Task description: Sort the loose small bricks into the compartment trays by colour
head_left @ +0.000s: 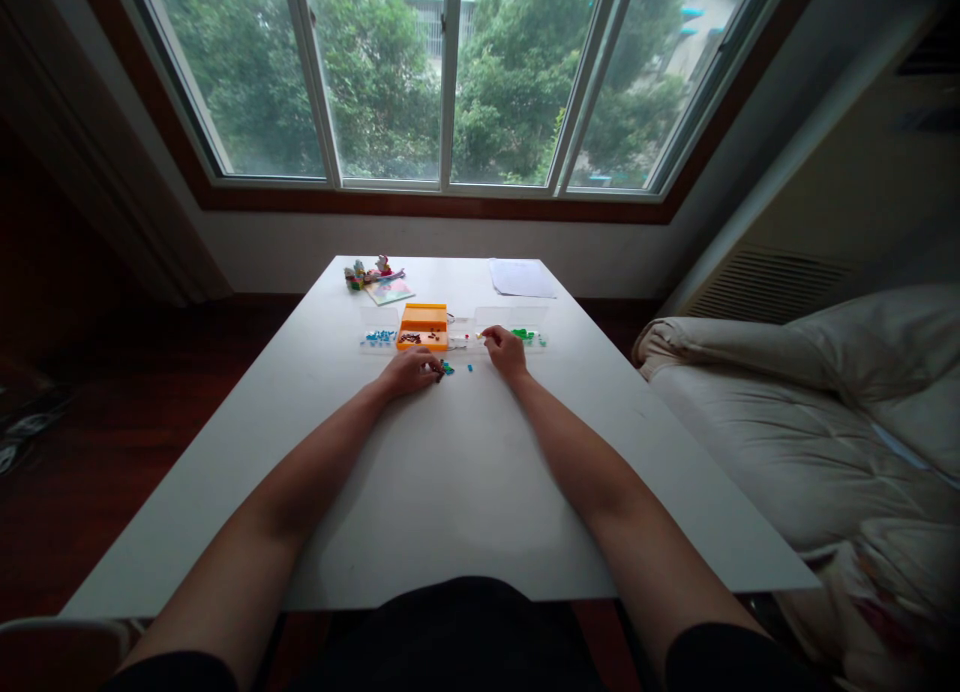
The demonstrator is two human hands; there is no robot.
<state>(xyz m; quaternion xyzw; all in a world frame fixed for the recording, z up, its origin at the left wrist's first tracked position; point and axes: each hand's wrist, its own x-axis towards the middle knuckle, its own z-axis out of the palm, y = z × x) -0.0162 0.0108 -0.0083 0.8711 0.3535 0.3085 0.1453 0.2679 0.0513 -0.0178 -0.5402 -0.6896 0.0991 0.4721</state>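
Observation:
My left hand point(412, 370) rests on the white table with its fingers closed around a small cluster of green, blue and dark toy bricks point(448, 368). A small blue brick point(470, 368) lies to the right of that cluster. My right hand point(505, 353) is held over the clear boxes with thumb and fingers pinched together; a tiny pale yellowish piece seems to show at the fingertips, too small to make out. Beside it, green bricks point(523, 334) fill a clear box. An orange box point(424, 312) with its lid up holds dark brown pieces, just beyond my left hand.
Blue bricks point(381, 338) lie in a clear box left of the orange one. At the far left stand colourful built figures point(371, 272) near a printed leaflet point(391, 290). White papers point(523, 278) lie at the far right. A pale sofa point(780, 422) stands right of the table.

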